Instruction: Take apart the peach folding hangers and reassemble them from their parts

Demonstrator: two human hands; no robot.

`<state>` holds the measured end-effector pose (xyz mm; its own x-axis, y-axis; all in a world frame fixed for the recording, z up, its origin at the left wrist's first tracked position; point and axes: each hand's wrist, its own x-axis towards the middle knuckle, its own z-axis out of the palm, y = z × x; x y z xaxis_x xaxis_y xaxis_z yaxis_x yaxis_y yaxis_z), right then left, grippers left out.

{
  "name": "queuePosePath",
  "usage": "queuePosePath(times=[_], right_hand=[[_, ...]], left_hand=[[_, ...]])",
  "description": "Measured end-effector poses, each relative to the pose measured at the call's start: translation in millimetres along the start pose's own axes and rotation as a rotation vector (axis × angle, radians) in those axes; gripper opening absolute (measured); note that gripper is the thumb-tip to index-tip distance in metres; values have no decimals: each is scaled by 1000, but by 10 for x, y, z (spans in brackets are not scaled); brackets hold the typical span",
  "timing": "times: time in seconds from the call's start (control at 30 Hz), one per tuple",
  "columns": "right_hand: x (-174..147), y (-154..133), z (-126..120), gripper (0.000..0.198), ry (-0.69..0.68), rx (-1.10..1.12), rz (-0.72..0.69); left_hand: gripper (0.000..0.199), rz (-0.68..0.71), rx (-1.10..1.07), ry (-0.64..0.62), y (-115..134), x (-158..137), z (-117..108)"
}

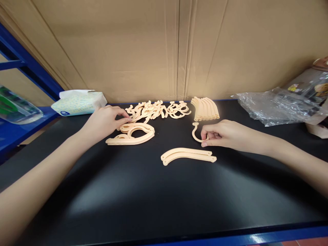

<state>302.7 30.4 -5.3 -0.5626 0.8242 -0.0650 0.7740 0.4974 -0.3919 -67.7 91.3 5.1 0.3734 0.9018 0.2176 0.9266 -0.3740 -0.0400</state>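
Note:
My right hand (217,134) pinches a beige plastic hanger hook (195,132) by its curved end, just above the black tabletop. Two curved hanger arms (188,155) lie side by side in front of it. My left hand (109,118) reaches to the left edge of a heap of small curved beige pieces (148,111), thumb and index finger closed together; what is between the fingertips is too small to make out. Below those fingers, assembled folding hangers (135,139) lie stacked, partly covered by the hand.
More hanger hooks (178,110) lie right of the heap, and a row of hanger arms (206,108) stands beside them. A tissue pack (79,101) sits at the back left, crumpled clear plastic bags (271,106) at the right. Cardboard (128,51) closes off the back.

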Motion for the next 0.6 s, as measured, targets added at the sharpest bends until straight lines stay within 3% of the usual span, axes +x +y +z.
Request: queuePosePath(times=[0.6], right_hand=[[-11, 21, -12, 29, -70, 75, -6]], left_hand=[[35, -60, -21, -60, -69, 20, 8]])
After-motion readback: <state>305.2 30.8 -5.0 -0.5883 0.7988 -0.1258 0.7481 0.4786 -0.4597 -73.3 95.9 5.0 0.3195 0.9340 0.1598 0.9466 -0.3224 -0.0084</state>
